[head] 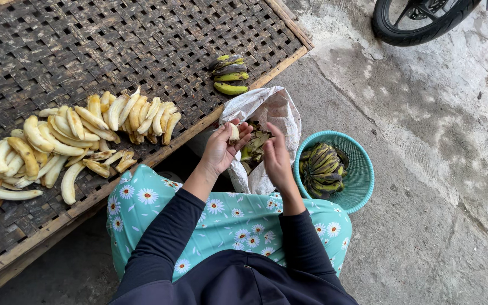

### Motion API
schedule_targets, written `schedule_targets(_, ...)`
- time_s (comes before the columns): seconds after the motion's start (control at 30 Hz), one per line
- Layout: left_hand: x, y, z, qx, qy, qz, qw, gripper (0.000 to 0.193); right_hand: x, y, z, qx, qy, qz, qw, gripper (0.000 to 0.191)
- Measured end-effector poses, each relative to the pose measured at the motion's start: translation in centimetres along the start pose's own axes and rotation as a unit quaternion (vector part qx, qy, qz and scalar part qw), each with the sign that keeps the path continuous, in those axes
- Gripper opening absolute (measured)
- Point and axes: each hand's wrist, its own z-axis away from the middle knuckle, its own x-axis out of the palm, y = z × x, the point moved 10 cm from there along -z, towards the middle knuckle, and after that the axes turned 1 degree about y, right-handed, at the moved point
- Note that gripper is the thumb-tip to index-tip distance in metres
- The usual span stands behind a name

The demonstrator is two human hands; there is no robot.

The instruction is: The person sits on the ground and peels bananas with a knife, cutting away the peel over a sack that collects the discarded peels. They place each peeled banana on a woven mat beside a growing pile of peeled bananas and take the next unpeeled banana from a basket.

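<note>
L hand (221, 148) holds a peeled banana (234, 133) — fingers curled round it, palm up, over the mouth of a white sack (275, 110). R hand (277, 158) sits just beside it at 3 o'clock, fingers straight and loose, gripping nothing; fingertips near the banana but can't tell if touching. Peels (253, 146) show inside the sack, under both hands.

Teal basket (362, 164) at 3 o'clock from the R hand, on the concrete, w/ a bunch of green-black unpeeled bananas (323, 169) in it. Sack leans betw. basket and a woven bamboo rack (86, 51) that runs from 9 to 12 o'clock. On the rack: a pile of peeled bananas (74, 135) at 9–10 o'clock from the hands, spread toward the left edge, and a small unpeeled bunch (230, 73) at 12 o'clock, near the rack's frame.

Person wears dark sleeves, teal daisy-print cloth (238, 217) over the lap. Motorbike tyre (419, 22) at 1 o'clock, well apart.
</note>
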Motion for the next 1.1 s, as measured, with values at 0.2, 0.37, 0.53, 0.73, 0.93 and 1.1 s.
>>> schedule_targets(0.2,-2.0,-0.4,-0.8,-0.023,0.004,0.052,0.998,0.036,4.9,-3.7,1.2,-0.105,-0.141,0.121,0.977,0.053)
schedule_targets(0.37,-3.1,-0.7,-1.4,-0.048,0.006,0.081,0.995,0.039,6.1,-3.6,0.9,-0.078,-0.185,0.138,0.970,0.051)
schedule_targets(0.53,-3.1,0.0,-1.6,-0.017,-0.001,0.082,0.996,0.046,6.2,-2.7,0.6,-0.057,-0.206,0.158,0.964,0.053)
schedule_targets(0.73,-2.3,-0.2,-0.8,-0.043,0.011,0.118,0.992,0.028,5.6,-1.8,0.4,-0.057,-0.195,0.173,0.964,0.053)
schedule_targets(0.93,-1.0,-0.3,0.0,-0.042,0.007,0.073,0.996,0.027,5.0,-2.0,0.4,-0.069,-0.178,0.169,0.967,0.052)
schedule_targets(1.1,-0.5,-0.3,0.4,-0.021,0.027,0.030,0.999,0.027,4.7,-2.9,0.5,-0.083,-0.148,0.160,0.972,0.051)
